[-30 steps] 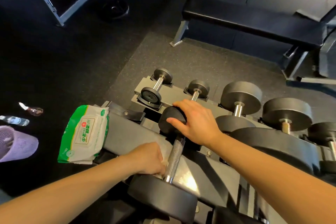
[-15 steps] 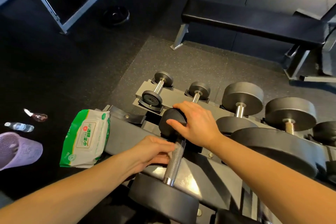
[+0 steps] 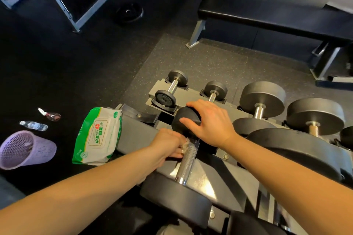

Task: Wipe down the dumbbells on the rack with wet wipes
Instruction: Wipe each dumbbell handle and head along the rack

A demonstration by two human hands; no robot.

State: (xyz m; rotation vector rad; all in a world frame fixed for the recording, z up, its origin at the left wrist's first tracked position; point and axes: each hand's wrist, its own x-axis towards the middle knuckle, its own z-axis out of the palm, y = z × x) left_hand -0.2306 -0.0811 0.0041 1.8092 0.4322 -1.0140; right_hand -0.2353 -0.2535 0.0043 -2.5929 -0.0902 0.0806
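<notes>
Head view:
- Black dumbbell (image 3: 188,160) with rough silver bar lies on top shelf of grey metal rack (image 3: 133,135), near its left end.
- Left hand (image 3: 168,146) pinches small crumpled white wet wipe (image 3: 185,144) against far part of bar. Fingers curled tight, to rub bar clean.
- Right hand (image 3: 212,122) sits over far round end. Fingers spread and bent round it, likely to stop dumbbell rolling.
- Green-and-white soft pack of wipes (image 3: 99,135) rests on rack edge, close for next grab.
- Purple plastic mesh basket (image 3: 24,149) lies tipped on floor, maybe for used wipes.

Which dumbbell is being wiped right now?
The dumbbell beside the wipes pack: left hand presses a wipe on its handle, right hand holds its far head. Others untouched.
</notes>
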